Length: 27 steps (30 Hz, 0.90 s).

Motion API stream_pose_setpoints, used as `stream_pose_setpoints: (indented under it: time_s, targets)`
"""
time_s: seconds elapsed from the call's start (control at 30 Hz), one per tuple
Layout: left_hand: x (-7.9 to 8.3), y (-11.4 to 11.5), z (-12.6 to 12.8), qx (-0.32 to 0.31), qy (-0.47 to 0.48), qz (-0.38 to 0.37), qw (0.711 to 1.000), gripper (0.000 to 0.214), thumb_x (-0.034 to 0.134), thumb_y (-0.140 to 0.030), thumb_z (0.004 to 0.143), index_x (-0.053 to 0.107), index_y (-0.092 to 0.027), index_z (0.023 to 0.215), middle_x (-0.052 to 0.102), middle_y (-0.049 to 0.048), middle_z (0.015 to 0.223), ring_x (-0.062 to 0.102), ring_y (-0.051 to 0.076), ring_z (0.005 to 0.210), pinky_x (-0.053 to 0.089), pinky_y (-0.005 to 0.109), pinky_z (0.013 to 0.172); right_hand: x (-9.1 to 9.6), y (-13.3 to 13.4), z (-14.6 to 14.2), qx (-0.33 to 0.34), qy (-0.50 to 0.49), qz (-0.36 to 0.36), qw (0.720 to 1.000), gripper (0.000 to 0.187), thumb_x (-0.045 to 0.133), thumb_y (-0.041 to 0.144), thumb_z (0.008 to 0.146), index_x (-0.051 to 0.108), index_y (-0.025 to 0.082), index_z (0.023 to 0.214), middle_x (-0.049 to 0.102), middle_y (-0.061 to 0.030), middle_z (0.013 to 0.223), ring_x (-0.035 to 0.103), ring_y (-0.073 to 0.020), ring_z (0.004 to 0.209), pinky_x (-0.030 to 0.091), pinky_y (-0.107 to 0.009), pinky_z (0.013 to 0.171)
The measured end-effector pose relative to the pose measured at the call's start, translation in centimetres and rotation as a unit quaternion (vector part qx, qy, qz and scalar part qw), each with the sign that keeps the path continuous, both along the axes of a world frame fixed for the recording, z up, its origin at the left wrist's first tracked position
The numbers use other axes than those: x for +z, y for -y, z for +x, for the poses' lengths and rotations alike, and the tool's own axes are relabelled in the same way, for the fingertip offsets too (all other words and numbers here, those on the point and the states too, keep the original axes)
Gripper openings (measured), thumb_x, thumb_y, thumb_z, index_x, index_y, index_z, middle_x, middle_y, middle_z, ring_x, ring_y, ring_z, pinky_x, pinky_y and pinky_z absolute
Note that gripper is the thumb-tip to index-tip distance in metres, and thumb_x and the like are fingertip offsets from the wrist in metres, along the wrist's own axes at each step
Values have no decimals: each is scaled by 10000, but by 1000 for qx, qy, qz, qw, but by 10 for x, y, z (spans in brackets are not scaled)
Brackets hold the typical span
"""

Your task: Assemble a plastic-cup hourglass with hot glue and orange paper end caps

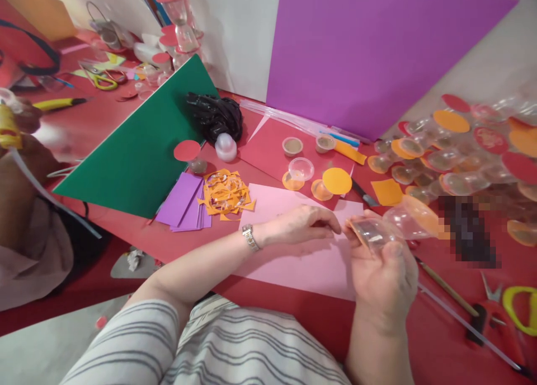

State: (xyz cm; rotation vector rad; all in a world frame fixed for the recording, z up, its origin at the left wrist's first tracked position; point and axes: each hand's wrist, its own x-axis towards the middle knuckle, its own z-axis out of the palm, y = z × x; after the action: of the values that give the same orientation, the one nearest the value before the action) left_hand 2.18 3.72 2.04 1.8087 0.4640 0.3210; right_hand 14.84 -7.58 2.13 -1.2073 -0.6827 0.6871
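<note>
My right hand [384,276] is closed around a pair of clear plastic cups [398,222] joined into an hourglass shape, with orange paper discs on its ends. My left hand [304,224], a watch on its wrist, pinches at the near end of that piece, fingertips pressed together on the orange disc. Both hands hover over a pink paper sheet [293,262] on the red table [126,234].
A heap of clear cups with orange and red discs [470,150] lies at the right. Purple card [369,55] and green card [142,150] lean behind. Orange scraps [224,193], purple slips [184,201], scissors [503,312] and a rod [461,320] surround me. Another person's arm [20,172] is left.
</note>
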Motion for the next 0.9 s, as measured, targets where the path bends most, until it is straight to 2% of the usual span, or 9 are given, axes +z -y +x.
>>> stream_pose_setpoints:
  time_s: [0.13,0.23,0.33,0.4,0.47,0.57,0.67,0.73,0.9]
  targets:
    - [6,-6,-14,13,-17,4,1000,93,587,-129,899,649,-157,835,678,4,825,617,111,750,472,216,712,2,1,1,5,-9,-3,1000,336,600,506,887,718,234,1045,708,-62,1024,679,-228,938,529,-450,889]
    - [5,-6,-17,39,-20,12,999,20,624,-149,871,644,-150,868,668,16,833,607,120,735,475,235,700,4,1,0,3,-12,4,1000,358,615,523,871,727,226,1037,709,-62,999,680,-222,908,544,-419,834]
    - [2,-2,-9,61,21,11,998,329,666,-133,813,603,-157,1135,659,81,1104,606,123,758,497,259,704,9,1,-2,0,-12,-1,1000,365,632,538,852,732,229,1016,704,-60,999,679,-225,901,554,-413,808]
    - [2,3,-1,34,52,8,998,555,648,-90,791,498,-190,1316,600,108,1263,605,118,771,506,264,706,13,3,-3,8,-13,-11,1000,368,631,548,848,730,232,1010,699,-62,1022,675,-232,928,552,-429,839]
    - [3,7,7,-10,51,10,999,595,652,-97,795,460,-176,1353,639,91,1158,590,120,733,496,262,681,18,5,-5,21,-21,-15,999,379,636,557,840,729,233,1012,697,-60,1024,673,-238,945,545,-451,876]
    - [7,8,11,-58,20,21,998,311,667,-186,844,582,-145,1140,648,24,865,564,129,680,469,259,657,22,7,-6,31,-35,-8,999,395,647,566,829,732,228,1015,689,-54,1012,672,-237,941,543,-451,874]
    - [10,4,5,-54,7,17,998,47,605,-196,907,619,-155,927,639,11,826,581,127,729,460,242,698,22,7,-4,32,-32,5,999,390,637,563,841,736,228,1014,688,-50,998,667,-224,928,543,-409,823]
    - [12,0,-3,-42,1,-1,999,83,554,-163,934,617,-152,882,643,10,848,589,114,765,454,218,720,20,5,-2,28,-32,11,999,399,637,576,837,741,229,1004,696,-45,971,668,-210,892,543,-383,779]
    - [17,-7,-24,-25,-32,-2,999,127,563,-168,933,608,-147,817,606,-18,758,541,78,681,423,181,672,15,1,2,22,-55,13,998,439,674,616,787,751,225,971,716,-25,914,677,-185,826,546,-352,730]
